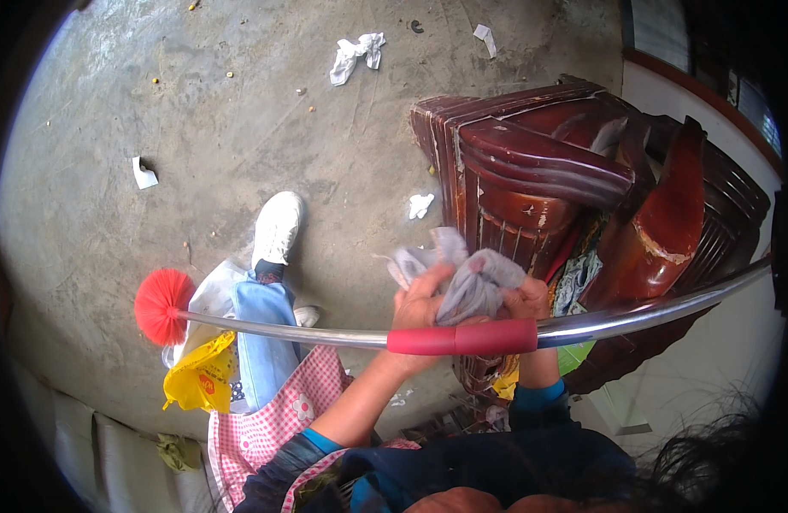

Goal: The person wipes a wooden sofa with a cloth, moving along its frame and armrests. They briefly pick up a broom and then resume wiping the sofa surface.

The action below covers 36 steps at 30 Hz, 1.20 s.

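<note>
My left hand [418, 305] and my right hand [530, 297] both grip a bunched grey cloth [474, 288], one at either side of it. The cloth is crumpled and twisted, with a blurred loose end near the left fingers. Across both wrists, on the camera's side, runs a shiny metal pole [285, 331] with a pink foam grip [461, 336]. A round red bristle brush head [164, 306] tops its left end, while the right end leaves the view. The grip hides part of my wrists; neither hand is seen holding the pole.
Dark red lacquered wooden furniture [548, 154], scuffed at its edges, stands close on the right, with stuffed items among its parts. Crumpled white paper [355, 56] and scraps litter the concrete floor [240, 128]. A yellow plastic bag [202, 378] is by my leg in jeans [266, 340].
</note>
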Available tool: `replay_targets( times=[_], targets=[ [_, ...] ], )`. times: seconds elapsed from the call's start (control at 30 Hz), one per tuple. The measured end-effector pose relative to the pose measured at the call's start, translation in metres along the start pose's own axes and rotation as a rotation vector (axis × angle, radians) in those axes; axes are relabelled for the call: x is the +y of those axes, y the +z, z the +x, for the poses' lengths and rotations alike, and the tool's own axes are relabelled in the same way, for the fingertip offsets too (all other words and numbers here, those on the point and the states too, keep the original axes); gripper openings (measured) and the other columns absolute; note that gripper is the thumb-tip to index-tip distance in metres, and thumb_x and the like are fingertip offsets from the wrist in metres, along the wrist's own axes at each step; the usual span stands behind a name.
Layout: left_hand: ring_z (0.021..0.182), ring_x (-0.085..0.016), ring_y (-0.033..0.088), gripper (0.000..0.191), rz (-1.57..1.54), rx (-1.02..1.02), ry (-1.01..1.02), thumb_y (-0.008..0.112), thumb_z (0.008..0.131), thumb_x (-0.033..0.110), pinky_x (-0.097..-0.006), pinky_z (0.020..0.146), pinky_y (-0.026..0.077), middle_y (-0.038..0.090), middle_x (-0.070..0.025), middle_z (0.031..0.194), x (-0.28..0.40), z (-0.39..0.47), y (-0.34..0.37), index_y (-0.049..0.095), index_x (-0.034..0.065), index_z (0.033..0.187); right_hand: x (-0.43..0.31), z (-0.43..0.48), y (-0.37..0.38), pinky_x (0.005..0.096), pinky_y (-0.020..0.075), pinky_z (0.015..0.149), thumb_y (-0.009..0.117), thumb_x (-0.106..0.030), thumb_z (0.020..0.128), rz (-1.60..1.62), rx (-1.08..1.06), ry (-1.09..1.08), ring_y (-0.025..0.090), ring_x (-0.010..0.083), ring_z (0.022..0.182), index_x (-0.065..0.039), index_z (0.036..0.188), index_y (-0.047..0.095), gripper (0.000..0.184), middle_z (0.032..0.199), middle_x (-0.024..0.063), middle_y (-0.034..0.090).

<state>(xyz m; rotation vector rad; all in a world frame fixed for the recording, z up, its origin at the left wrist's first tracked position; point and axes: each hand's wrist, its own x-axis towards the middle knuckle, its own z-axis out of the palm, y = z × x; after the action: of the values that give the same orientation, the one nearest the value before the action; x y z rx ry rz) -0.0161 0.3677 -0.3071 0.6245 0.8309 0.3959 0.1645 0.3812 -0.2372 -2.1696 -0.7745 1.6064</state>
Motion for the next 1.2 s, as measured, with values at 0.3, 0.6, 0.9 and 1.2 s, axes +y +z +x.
replay_targets(
  times=[0.3, 0.6, 0.9, 1.2],
  targets=[
    [0.089, -0.032, 0.056, 0.044, 0.136, 0.255, -0.111, 0.061, 0.086, 0.01, -0.0386, 0.075, 0.046, 0.052, -0.0219, 0.105, -0.004, 0.001, 0.011, 0.039, -0.0026, 0.123, 0.035, 0.027, 0.043, 0.0281, 0.044, 0.092, 0.039, 0.003, 0.091, 0.405, 0.043, 0.004, 0.057, 0.0193, 0.107, 0.007, 0.121, 0.054, 0.034, 0.121, 0.016, 0.056],
    [0.112, -0.045, 0.043, 0.068, 0.393, 0.37, 0.071, 0.059, 0.08, 0.001, -0.0447, 0.094, 0.041, 0.034, -0.0275, 0.128, 0.0, -0.001, 0.016, 0.026, -0.0018, 0.139, 0.076, 0.089, 0.055, 0.0281, 0.0451, 0.073, 0.046, -0.015, 0.094, -0.061, 0.258, -0.194, 0.053, 0.0107, 0.08, 0.002, 0.106, 0.058, 0.024, 0.085, 0.0077, 0.062],
    [0.107, -0.039, 0.048, 0.044, 0.443, 0.316, 0.042, 0.059, 0.079, 0.001, -0.0419, 0.09, 0.044, 0.047, -0.0218, 0.12, -0.008, -0.003, 0.013, 0.053, 0.0038, 0.122, 0.13, 0.241, 0.07, 0.0295, 0.0494, 0.076, 0.049, -0.012, 0.095, 0.656, 0.638, -0.084, 0.062, 0.0172, 0.087, 0.002, 0.112, 0.06, 0.025, 0.101, 0.0073, 0.065],
    [0.097, -0.036, 0.051, 0.028, 0.337, 0.338, 0.067, 0.058, 0.079, -0.001, -0.0404, 0.083, 0.044, 0.053, -0.018, 0.108, -0.009, -0.002, 0.014, 0.058, 0.0036, 0.107, 0.14, 0.199, 0.062, 0.0341, 0.0498, 0.086, 0.047, -0.011, 0.095, 0.909, 0.62, -0.123, 0.062, 0.022, 0.1, 0.006, 0.117, 0.057, 0.029, 0.114, 0.014, 0.062]
  ],
)
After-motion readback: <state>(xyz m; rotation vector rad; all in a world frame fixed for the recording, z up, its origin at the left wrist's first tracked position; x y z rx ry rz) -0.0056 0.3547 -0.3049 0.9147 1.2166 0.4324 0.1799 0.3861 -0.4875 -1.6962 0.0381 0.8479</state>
